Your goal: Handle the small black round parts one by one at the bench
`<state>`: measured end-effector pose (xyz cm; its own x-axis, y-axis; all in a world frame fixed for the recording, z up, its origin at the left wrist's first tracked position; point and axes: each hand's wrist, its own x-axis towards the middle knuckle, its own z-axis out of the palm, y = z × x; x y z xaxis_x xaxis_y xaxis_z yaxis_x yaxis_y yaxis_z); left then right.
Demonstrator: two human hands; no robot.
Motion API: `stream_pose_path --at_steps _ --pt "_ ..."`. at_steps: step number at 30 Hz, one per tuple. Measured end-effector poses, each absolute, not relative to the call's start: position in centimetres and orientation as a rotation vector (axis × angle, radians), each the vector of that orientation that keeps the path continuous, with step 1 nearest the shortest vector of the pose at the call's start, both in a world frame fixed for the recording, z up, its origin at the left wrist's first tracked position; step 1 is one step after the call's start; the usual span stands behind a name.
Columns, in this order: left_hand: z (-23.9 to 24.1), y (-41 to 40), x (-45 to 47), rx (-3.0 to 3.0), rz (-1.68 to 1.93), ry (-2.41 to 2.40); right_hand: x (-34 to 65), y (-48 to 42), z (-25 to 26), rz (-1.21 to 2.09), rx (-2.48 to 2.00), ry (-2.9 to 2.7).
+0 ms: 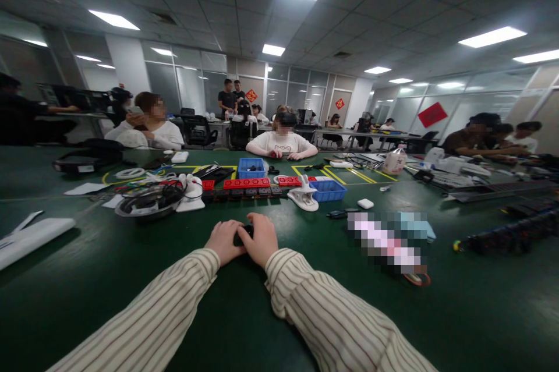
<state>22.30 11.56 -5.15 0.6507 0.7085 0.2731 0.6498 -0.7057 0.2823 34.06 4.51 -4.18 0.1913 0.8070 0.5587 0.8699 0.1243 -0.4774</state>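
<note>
Both my hands rest together on the green table point(279, 314), just in front of me. My left hand point(223, 241) and my right hand point(262, 238) are closed around a small black object point(243, 234) that shows between them; I cannot make out what it is. My sleeves are cream with dark stripes. Beyond the hands lies a row of red and black blocks point(247, 184), with a blue bin point(251, 167) behind it and a second blue bin point(329, 190) to the right, beside a white holder point(304, 197).
A round black dish point(148, 201) with cables and a white device point(191, 192) sit at the left. A white flat piece point(30, 238) lies at the far left edge. Dark parts point(510, 235) lie at the right. A person point(282, 142) sits opposite; others sit around.
</note>
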Motion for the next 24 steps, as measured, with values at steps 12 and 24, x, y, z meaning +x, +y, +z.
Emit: stream_pose_path --at_steps 12,24 --pt "-5.3 12.4 22.3 2.716 0.564 1.047 34.3 5.2 -4.3 -0.077 -1.721 -1.625" --pt "-6.1 12.9 22.1 2.677 0.656 0.898 34.1 4.1 -3.6 -0.04 -1.466 -1.726"
